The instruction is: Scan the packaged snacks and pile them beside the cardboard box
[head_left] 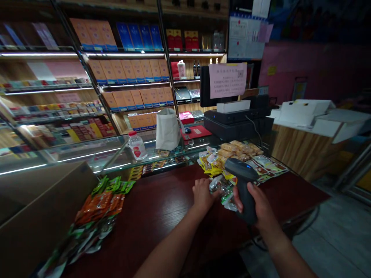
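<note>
My right hand is wrapped round the grip of a dark barcode scanner, whose head points at a heap of snack packets on the dark red counter. My left hand rests on the counter, its fingers pinching a small clear-wrapped packet at the near edge of that heap. The heap holds yellow, beige and pale printed packets.
A second pile of orange and green packets lies at the left beside a brown cardboard box. Behind stand a glass display counter with a water bottle and white bag, a till with monitor, and stocked shelves.
</note>
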Demonstrator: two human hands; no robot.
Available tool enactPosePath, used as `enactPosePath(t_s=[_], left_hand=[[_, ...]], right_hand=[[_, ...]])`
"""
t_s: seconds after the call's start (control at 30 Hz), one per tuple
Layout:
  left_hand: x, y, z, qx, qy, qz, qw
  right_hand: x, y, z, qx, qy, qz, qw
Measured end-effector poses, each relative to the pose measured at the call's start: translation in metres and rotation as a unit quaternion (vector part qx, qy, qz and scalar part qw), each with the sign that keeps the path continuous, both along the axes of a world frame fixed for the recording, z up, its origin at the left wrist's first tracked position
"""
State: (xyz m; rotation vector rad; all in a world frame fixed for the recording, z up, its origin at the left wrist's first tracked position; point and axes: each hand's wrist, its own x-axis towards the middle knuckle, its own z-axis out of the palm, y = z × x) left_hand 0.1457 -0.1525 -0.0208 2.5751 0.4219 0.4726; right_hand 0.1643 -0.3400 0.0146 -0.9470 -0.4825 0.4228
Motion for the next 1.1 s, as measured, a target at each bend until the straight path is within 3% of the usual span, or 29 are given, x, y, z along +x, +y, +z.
enactPosePath(t_s=[0.1, 0.2, 0.37, 0.47, 0.67, 0.87, 1.1], left_hand=[[0.013, -0.008, 0.005, 0.045, 0.058, 0.022, 0.997], [0.020, -0.010, 0.010, 0.035, 0.100, 0.039, 0.994], [0.028, -0.008, 0.013, -0.026, 0.090, 0.041, 0.995], [0.022, -0.003, 0.010, -0.119, 0.040, 0.011, 0.992], [-0.021, 0.027, 0.006, -0.264, -0.034, -0.041, 0.963], [-0.087, 0.087, 0.011, -0.470, -0.121, -0.012, 0.874], [-0.132, 0.135, 0.019, -0.493, -0.173, 0.070, 0.850]], right_hand=[[-0.003, -0.012, -0.001, -0.010, 0.006, -0.011, 1.000], [-0.005, -0.016, 0.000, -0.014, 0.012, -0.021, 1.000], [-0.008, -0.013, 0.003, -0.016, 0.024, -0.018, 0.999], [-0.010, -0.010, 0.005, -0.023, 0.025, -0.012, 0.999], [-0.012, 0.001, 0.002, -0.019, 0.029, -0.002, 0.999], [-0.015, 0.020, -0.005, -0.041, 0.034, 0.048, 0.997], [-0.025, 0.055, -0.003, -0.077, -0.004, 0.094, 0.993]])
